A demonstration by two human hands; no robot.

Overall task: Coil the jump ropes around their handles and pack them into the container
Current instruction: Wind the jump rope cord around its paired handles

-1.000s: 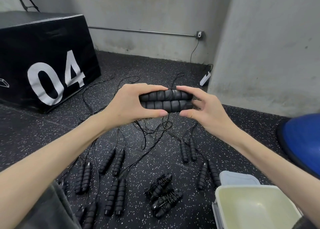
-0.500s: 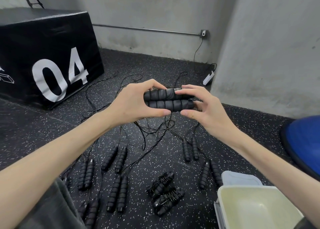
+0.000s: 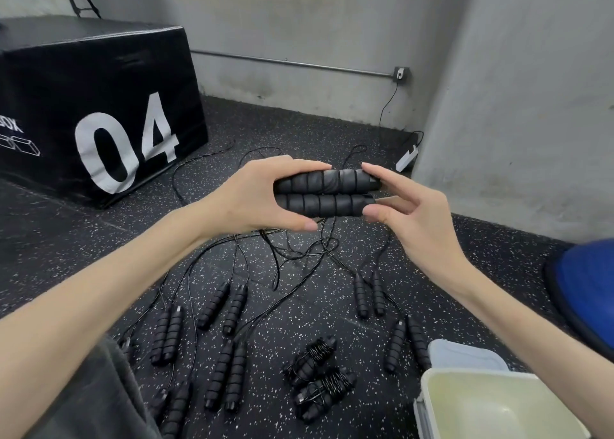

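Two black ribbed handles (image 3: pixel 324 192), stacked side by side, held mid-frame above the floor. Left hand (image 3: pixel 262 196) wraps their left ends, fingers over the top & thumb under, clamped on. Right hand (image 3: pixel 415 212) pinches the right ends betw. index finger and thumb, other fingers loose. Thin black cord (image 3: pixel 299 249) hangs from the handles into a tangle on the floor below.

Lower center: two coiled ropes (image 3: pixel 320 377), cord wound round their handles, lying just beside each other. Uncoiled handle pairs (image 3: pixel 226 305) spread across lower left & center-right w/ cords trailing upward. Pale container (image 3: pixel 432 392) at lower right corner, open; translucent lid (image 3: pixel 465 355) just behind it.

Floor (image 3: pixel 349 132) is black rubber w/ white speckles. Black box marked "04" (image 3: pixel 99 106) upper left. Grey concrete walls (image 3: pixel 531 106) behind and right; metal conduit (image 3: pixel 289 61) runs along back wall to a small outlet (image 3: pixel 401 73). Blue dome (image 3: pixel 588 285) at right edge.
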